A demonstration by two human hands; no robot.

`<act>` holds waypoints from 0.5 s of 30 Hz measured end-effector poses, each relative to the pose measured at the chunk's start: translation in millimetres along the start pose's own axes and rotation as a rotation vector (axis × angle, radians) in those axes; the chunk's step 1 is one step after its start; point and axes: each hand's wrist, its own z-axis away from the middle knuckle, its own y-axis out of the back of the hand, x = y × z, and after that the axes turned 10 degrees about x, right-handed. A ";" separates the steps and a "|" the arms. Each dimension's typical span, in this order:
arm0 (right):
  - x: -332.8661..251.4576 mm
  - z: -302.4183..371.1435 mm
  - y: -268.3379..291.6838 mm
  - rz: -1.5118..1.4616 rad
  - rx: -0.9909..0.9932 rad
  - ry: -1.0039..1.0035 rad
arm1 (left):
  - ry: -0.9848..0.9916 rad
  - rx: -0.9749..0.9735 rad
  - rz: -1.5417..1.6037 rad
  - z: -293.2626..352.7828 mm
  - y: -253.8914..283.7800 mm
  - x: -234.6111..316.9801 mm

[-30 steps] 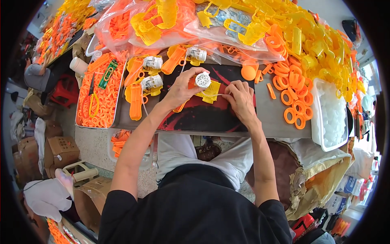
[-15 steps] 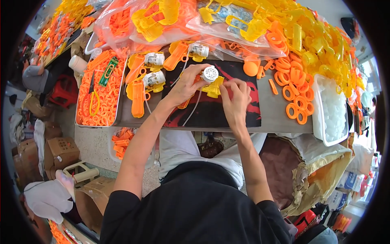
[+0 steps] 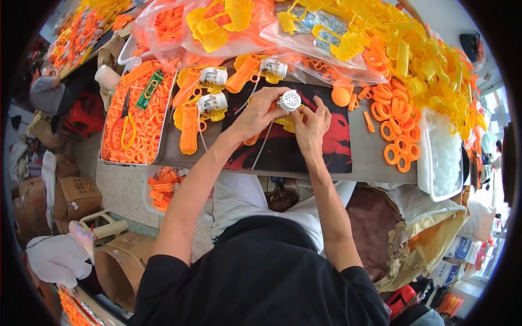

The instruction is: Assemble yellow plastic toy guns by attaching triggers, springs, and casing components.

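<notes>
Both my hands meet over a dark red-and-black mat (image 3: 331,149) on the table. My left hand (image 3: 255,114) grips a yellow and orange plastic toy piece with a white round reel (image 3: 289,100) on top. My right hand (image 3: 311,126) pinches the same piece from the right, fingers by the reel. A thin white string (image 3: 265,146) hangs down from the piece across the mat. Two similar assembled toy pieces (image 3: 213,89) with white reels lie just left of my left hand, a third (image 3: 273,69) behind it.
A metal tray (image 3: 109,160) of orange parts with a green tool stands at left. Orange rings (image 3: 396,133) and a white tub (image 3: 445,157) of white parts lie at right. Bags of yellow and orange parts fill the back. Cardboard boxes (image 3: 76,195) stand on the floor at left.
My hands have come closer together on the toy piece, and the reel has shifted slightly toward the middle of the mat. The white string now hangs down from it.
</notes>
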 end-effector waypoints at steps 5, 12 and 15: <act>-1.9 -3.8 4.8 -0.013 -0.004 -0.031 | 0.033 -0.012 0.002 -0.6 -0.6 0.8; -4.7 3.9 12.1 0.098 -0.092 0.147 | 0.008 0.014 -0.001 1.4 -0.8 1.0; -0.1 0.6 10.3 0.143 -0.134 0.135 | -0.020 0.005 -0.010 -0.6 -1.8 1.0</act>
